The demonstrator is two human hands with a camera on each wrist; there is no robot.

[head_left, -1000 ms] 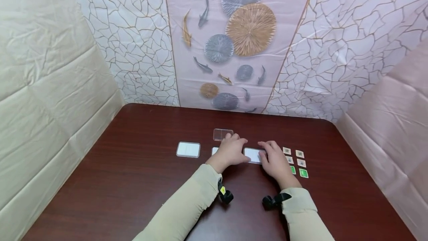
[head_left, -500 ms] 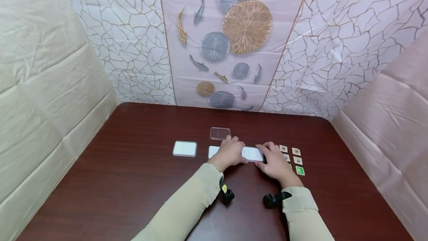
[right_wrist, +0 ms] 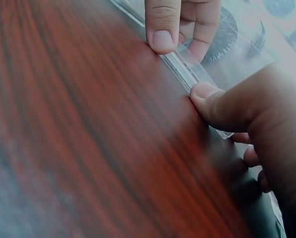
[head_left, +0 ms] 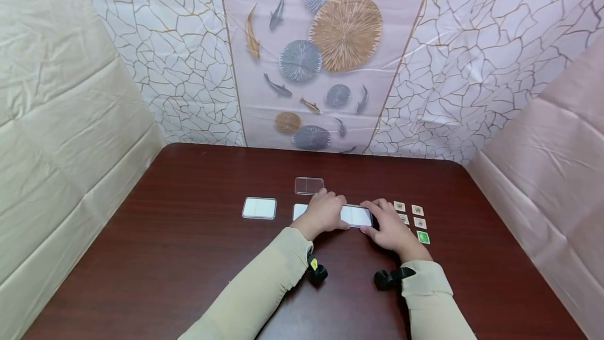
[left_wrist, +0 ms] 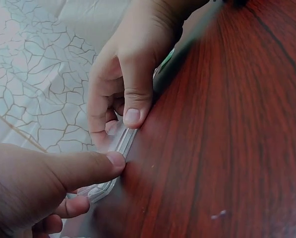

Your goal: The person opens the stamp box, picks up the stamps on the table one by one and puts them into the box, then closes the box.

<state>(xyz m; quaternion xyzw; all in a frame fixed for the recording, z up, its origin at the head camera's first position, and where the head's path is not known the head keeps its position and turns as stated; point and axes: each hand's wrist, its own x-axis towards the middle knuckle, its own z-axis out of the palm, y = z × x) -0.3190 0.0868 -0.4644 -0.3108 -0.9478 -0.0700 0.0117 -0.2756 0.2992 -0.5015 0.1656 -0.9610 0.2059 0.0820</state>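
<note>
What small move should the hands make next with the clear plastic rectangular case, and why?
Perhaps ease the clear plastic rectangular case apart gently: the left hand and right hand grip it with thumbs at its near edge, where layers show, and a separate clear plastic rectangular piece lies flat farther back.

From 3 o'clock the right grip [right_wrist: 266, 109], a bare hand, pinches a clear flat case [right_wrist: 180, 69], thumb on its near edge, other fingertips showing beyond toward 4 o'clock. The left grip [right_wrist: 190, 20], between 12 and 1 o'clock, holds the same case, thumb likewise on the near edge. The case slants from about 1 to 3 o'clock, its layered rim facing the camera. Another clear strip [right_wrist: 129, 10] shows just short of 12 o'clock. Dark-red, wood-grained table [right_wrist: 88, 124] fills 6 through 11 o'clock. A grey rayed disc [right_wrist: 223, 37] on a pale sheet [right_wrist: 244, 55] appears between 1 and 2 o'clock.
</note>
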